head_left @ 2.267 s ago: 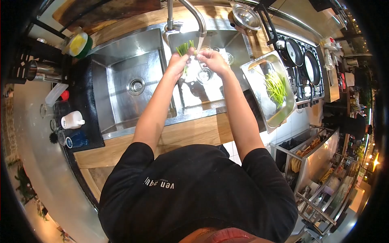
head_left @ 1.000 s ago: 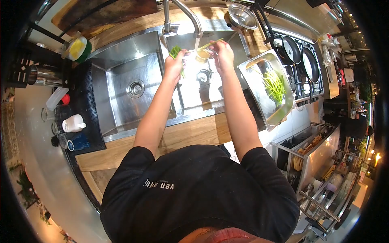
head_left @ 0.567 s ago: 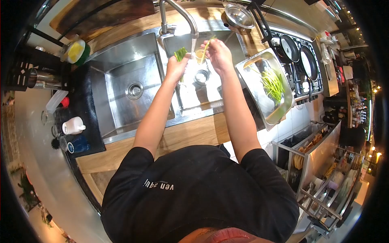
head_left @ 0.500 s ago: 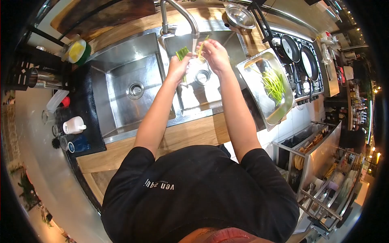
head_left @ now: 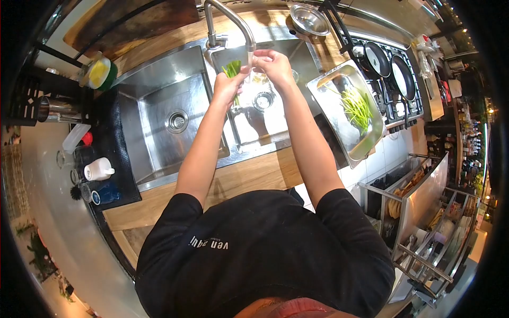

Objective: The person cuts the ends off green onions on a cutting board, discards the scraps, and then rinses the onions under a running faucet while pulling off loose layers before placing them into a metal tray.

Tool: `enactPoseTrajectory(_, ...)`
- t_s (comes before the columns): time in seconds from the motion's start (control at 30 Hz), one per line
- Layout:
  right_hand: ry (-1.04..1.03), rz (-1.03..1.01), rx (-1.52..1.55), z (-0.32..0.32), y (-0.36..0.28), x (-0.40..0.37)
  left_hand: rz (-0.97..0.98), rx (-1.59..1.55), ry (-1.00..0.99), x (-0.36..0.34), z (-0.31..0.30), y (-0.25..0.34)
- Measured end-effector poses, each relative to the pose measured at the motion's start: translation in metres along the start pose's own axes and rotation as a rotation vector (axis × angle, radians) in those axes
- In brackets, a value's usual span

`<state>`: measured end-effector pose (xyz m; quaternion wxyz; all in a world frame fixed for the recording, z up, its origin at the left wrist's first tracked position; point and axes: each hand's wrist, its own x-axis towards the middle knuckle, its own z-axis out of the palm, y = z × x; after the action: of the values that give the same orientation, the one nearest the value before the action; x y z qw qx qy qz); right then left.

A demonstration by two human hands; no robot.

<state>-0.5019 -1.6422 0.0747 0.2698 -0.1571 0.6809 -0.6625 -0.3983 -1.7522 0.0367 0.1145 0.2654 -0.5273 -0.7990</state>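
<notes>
My left hand [head_left: 226, 89] is closed around a bunch of green stalks [head_left: 231, 69] that look like scallions, with their ends sticking out above and below the fist. Beside it, my right hand [head_left: 273, 67] has thumb and fingers pinched together at the faucet [head_left: 245, 31]; whatever is between them is too small to make out. Both hands are over the right sink basin [head_left: 254, 127], whose drain lies below them. Water appears to come down from the spout between the hands. To the right, a metal pan [head_left: 318, 90] holds a loose pile of similar green stalks [head_left: 356, 107].
The left sink basin [head_left: 159, 119] adjoins on the left. A white mug [head_left: 98, 169] and several cups stand on a dark mat. A metal bowl [head_left: 309, 21] sits behind, frying pans [head_left: 376, 59] rest on the stove, and an open drawer [head_left: 408, 196] juts out at lower right.
My right hand has shifted slightly left and down toward the spout, and the pale stalk seen in its fingers no longer shows. My left hand, still around the bunch, has moved a little left.
</notes>
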Motion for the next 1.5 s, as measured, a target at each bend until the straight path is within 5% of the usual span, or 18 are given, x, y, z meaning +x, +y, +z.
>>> enactPoseTrajectory(0.1,-0.006,-0.006,0.019,-0.003,-0.002,0.001,-0.009,0.049,0.002,0.002,0.002,0.002)
enactPoseTrajectory(0.37,0.006,0.028,0.218,-0.004,0.001,-0.004,-0.134,-0.485,-0.125,-0.003,0.005,0.005)
enactPoseTrajectory(1.0,0.151,-0.021,0.567,-0.032,0.003,-0.007,0.015,-0.212,0.066,-0.003,0.003,0.008)
enactPoseTrajectory(1.33,-0.047,0.072,-0.136,-0.006,0.025,-0.012,0.072,0.362,0.073,-0.008,0.017,0.004)
enactPoseTrajectory(1.37,-0.03,-0.134,-0.271,-0.008,0.053,0.0,0.098,0.371,0.069,-0.006,0.016,0.001)
enactPoseTrajectory(1.5,0.141,-0.103,-0.24,-0.007,0.034,-0.017,0.075,0.366,0.058,-0.002,0.011,-0.007)
